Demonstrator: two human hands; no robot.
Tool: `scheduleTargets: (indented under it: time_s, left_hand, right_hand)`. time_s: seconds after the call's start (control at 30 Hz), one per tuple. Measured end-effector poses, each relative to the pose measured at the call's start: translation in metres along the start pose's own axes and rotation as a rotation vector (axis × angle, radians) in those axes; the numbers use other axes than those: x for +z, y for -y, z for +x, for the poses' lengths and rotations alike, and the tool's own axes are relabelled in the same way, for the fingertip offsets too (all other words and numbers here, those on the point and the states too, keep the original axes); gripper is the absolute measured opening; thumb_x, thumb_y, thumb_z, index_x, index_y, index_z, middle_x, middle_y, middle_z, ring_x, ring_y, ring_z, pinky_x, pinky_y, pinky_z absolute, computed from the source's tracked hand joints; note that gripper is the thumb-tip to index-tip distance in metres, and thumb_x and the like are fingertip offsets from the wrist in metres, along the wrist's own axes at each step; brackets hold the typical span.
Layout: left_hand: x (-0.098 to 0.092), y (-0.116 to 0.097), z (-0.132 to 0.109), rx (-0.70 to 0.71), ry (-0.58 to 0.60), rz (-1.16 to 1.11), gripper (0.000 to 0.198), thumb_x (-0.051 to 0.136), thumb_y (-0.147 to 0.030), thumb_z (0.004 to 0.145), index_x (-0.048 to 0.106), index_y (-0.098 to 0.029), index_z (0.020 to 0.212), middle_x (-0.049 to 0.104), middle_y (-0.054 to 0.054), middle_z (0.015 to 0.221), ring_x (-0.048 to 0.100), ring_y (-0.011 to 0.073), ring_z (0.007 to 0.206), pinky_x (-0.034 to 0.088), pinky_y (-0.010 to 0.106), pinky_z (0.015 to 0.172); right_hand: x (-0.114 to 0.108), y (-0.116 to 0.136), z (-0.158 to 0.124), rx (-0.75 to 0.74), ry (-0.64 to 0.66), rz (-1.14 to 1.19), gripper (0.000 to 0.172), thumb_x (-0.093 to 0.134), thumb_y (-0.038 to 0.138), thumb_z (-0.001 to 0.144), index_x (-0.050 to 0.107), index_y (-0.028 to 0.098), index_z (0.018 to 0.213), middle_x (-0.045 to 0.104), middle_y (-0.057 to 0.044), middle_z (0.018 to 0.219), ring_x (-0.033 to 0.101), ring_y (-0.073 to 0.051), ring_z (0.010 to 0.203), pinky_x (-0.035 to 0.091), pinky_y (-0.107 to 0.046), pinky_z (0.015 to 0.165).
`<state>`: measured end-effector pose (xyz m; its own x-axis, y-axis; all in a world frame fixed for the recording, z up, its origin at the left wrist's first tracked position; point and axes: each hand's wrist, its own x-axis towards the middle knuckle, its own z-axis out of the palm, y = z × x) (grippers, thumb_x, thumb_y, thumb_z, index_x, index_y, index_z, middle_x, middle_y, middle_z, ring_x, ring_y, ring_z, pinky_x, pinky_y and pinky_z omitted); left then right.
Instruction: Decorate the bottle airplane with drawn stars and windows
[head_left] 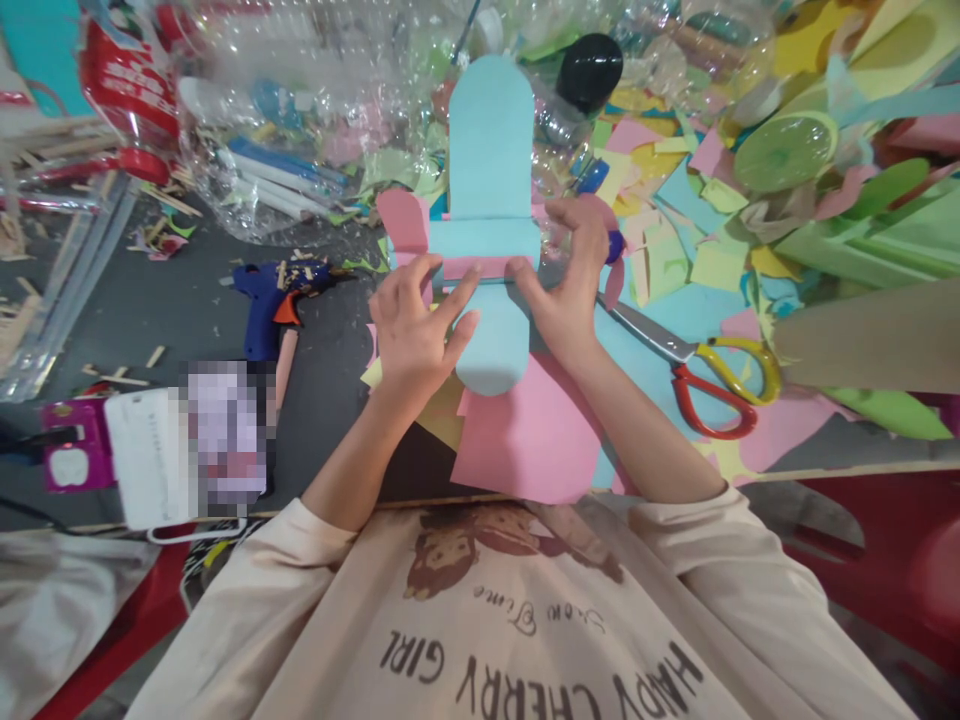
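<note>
On the dark table [187, 310], clear plastic bottles [300, 90] heap up at twelve o'clock and a pink sheet [525, 440] lies at six, partly under the long, round-ended light-blue cutout [491, 140] at the centre. The left hand [412, 330] lies flat with fingers spread, pressing the cutout's pink strip [480, 268] from seven o'clock, while the right hand [570, 285] pinches the cutout's crossband at three o'clock. Red-and-yellow scissors [697, 365] lie at four o'clock and a blue glue gun [274, 295] at nine.
</note>
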<state>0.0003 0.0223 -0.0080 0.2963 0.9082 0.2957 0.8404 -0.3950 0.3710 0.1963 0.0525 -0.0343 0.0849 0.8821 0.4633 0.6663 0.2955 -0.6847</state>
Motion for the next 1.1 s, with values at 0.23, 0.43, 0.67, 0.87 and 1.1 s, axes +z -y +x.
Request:
scheduleTargets:
  time_s: [0.23,0.43,0.67,0.87,1.1]
  left_hand:
    - [0.0007,-0.0068,-0.0011,-0.002,0.029,0.033,0.053,0.030,-0.060,0.098,0.056,-0.037,0.137,0.053,0.011,0.139,0.046,0.0342,0.126,0.029,0.047,0.106]
    - [-0.0025,-0.0083,-0.0009,-0.021,0.047,0.035,0.055,0.027,-0.059,0.099,0.055,-0.035,0.139,0.054,0.011,0.140,0.047,0.0336,0.127,0.029,0.046,0.106]
    - [-0.0025,-0.0055,-0.0013,-0.034,0.012,0.027,0.055,0.027,-0.057,0.099,0.057,-0.032,0.137,0.058,0.010,0.139,0.051,0.0336,0.126,0.029,0.046,0.105]
    - [-0.0036,-0.0055,-0.0018,-0.089,0.027,0.032,0.055,0.026,-0.055,0.100,0.057,-0.029,0.137,0.058,0.011,0.140,0.052,0.0342,0.127,0.031,0.048,0.102]
    - [-0.0045,-0.0104,-0.0010,-0.049,0.036,0.032,0.050,0.032,-0.060,0.098,0.061,-0.037,0.132,0.055,0.008,0.142,0.049,0.0341,0.129,0.028,0.048,0.106]
  right_hand:
    - [0.0041,-0.0009,0.0026,0.098,0.085,0.024,0.067,0.064,0.070,0.077,0.047,0.030,0.127,0.057,-0.012,0.132,0.046,-0.038,0.132,0.029,-0.066,0.111]
    - [0.0021,-0.0017,0.0006,0.089,0.102,0.020,0.059,0.055,0.068,0.086,0.046,0.031,0.131,0.054,-0.010,0.133,0.045,-0.037,0.133,0.031,-0.064,0.111]
    - [0.0007,-0.0018,0.0015,0.025,0.047,0.021,0.053,0.051,0.068,0.088,0.048,0.031,0.126,0.058,-0.008,0.126,0.054,-0.034,0.123,0.039,-0.065,0.107]
    - [0.0000,-0.0069,-0.0004,0.026,0.036,0.029,0.050,0.042,0.068,0.092,0.047,0.034,0.128,0.057,-0.006,0.127,0.054,-0.032,0.125,0.040,-0.063,0.108]
    - [0.0058,-0.0061,-0.0005,0.053,0.055,-0.007,0.066,0.059,0.072,0.081,0.044,0.032,0.131,0.055,-0.008,0.133,0.048,-0.036,0.129,0.033,-0.066,0.110]
